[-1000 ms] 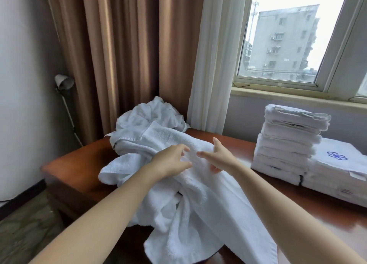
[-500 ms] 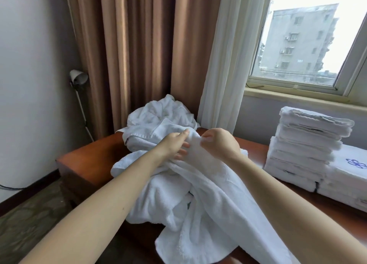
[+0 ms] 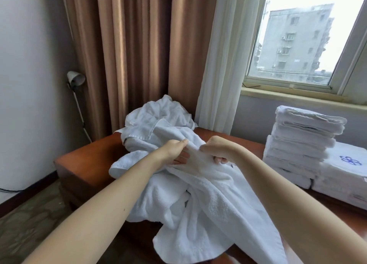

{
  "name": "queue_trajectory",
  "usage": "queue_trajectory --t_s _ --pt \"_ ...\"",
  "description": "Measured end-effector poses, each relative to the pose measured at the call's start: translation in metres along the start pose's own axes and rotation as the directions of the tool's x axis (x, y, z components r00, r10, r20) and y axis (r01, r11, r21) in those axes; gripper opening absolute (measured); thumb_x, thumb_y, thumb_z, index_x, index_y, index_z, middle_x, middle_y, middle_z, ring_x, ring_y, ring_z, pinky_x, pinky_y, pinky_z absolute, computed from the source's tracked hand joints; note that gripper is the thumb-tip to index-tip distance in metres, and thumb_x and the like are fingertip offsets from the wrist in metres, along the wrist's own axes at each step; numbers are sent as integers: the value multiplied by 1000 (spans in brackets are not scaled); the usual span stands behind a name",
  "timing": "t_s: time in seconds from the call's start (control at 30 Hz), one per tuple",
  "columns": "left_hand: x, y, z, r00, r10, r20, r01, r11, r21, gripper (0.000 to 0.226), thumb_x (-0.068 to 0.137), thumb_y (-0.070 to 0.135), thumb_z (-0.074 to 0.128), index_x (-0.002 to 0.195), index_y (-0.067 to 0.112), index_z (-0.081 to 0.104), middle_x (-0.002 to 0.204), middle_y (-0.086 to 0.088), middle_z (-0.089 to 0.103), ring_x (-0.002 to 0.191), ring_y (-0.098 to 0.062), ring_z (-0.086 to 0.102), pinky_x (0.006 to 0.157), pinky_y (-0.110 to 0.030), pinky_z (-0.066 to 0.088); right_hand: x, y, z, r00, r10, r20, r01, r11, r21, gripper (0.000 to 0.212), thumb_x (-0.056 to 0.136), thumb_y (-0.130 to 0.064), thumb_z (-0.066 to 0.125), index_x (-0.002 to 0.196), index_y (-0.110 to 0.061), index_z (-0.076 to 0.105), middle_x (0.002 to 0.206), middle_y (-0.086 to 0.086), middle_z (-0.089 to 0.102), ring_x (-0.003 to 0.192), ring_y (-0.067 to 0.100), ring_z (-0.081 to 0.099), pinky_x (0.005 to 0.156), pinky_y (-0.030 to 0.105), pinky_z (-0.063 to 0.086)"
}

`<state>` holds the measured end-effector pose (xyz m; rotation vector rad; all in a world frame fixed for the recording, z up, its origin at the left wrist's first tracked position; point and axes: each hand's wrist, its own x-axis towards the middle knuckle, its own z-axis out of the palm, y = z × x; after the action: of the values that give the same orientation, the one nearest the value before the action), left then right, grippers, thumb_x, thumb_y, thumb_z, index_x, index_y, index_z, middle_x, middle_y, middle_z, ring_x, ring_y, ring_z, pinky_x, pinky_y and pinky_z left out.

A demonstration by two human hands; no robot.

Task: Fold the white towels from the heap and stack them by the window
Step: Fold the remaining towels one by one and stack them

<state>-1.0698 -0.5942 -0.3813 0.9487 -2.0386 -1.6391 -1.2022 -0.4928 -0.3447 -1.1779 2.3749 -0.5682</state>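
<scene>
A crumpled heap of white towels (image 3: 158, 116) lies on the far left of the wooden table (image 3: 89, 158). One loose white towel (image 3: 210, 208) trails from the heap toward me and hangs over the table's near edge. My left hand (image 3: 174, 151) and my right hand (image 3: 217, 149) sit close together at the middle of this towel, each pinching a bunched fold of it. A stack of folded white towels (image 3: 303, 144) stands at the right, under the window (image 3: 301, 35).
A second, lower pile of folded white linen with a blue emblem (image 3: 345, 174) sits right of the stack. Brown curtains (image 3: 129, 55) and a white sheer (image 3: 224, 55) hang behind the heap. A small lamp (image 3: 75, 79) stands by the left wall.
Both hands have closed from open fingers onto the towel and gathered its fabric between them. The camera view has shifted leftward.
</scene>
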Motion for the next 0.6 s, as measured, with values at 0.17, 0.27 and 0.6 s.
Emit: queue_trajectory --t_s 0.17,0.27,0.6 --pt "-3 4 2 999 27 -33 -27 1000 6 40 104 36 43 108 2 63 98 -16 68 95 -29 68 87 -37 57 -2 8 13 937 -208 -282 165 971 -171 28 80 -29 68 108 -26 63 86 -9 66 50 8 54 52 24 45" --pt "-6 3 0 999 36 5 -36 999 10 33 103 30 48 88 6 65 86 -12 71 83 -23 69 80 -32 58 -9 6 16 963 -198 -182 192 980 -52 68 68 -44 79 129 -31 52 93 -9 68 60 10 68 62 31 58" --pt "-15 12 -21 963 128 -238 -117 991 58 22 95 8 38 112 13 51 112 -5 58 94 -21 57 81 -38 56 -25 -17 11 910 -395 -125 414 855 313 21 88 -6 57 89 -20 73 85 -2 72 67 15 60 53 22 47"
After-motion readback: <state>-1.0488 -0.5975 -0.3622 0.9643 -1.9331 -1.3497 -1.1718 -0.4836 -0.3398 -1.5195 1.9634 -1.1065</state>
